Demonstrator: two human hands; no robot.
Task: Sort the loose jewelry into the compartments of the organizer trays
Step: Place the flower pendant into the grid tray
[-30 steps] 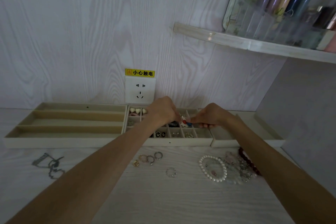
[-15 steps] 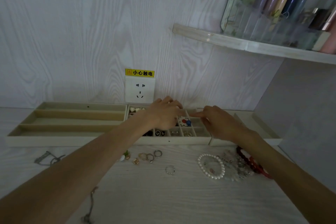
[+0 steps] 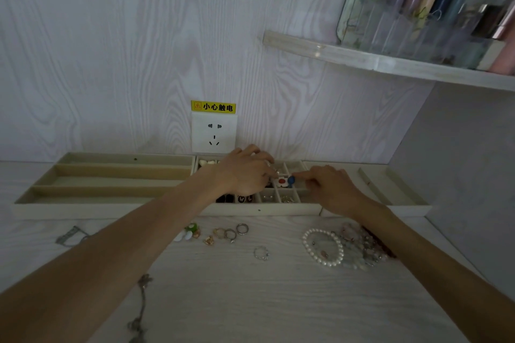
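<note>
A beige grid tray (image 3: pixel 259 210) stands against the wall, with earrings and rings in several of its compartments. A white flower earring with a red centre (image 3: pixel 282 181) and a blue piece (image 3: pixel 291 179) lie in one middle compartment. My left hand (image 3: pixel 245 172) arches over the tray, its fingertips at the flower's left edge. My right hand (image 3: pixel 328 186) rests on the tray's right end, its index finger stretched out to the blue piece. Loose rings (image 3: pixel 231 234), a silver ring (image 3: pixel 261 253), a pearl bracelet (image 3: pixel 323 248) and beaded bracelets (image 3: pixel 362 250) lie on the table in front.
A long-slot tray (image 3: pixel 111 175) sits to the left and a wide-slot tray (image 3: pixel 404 203) to the right. Green and white earrings (image 3: pixel 189 231), a silver chain (image 3: pixel 69 237) and a dark chain (image 3: pixel 140 306) lie loose. A wall socket (image 3: pixel 214 132) and a shelf (image 3: pixel 390 64) are above.
The flower earring, held between both hands a second ago, now lies in its compartment. The hands drew apart, then the fingertips came back to it.
</note>
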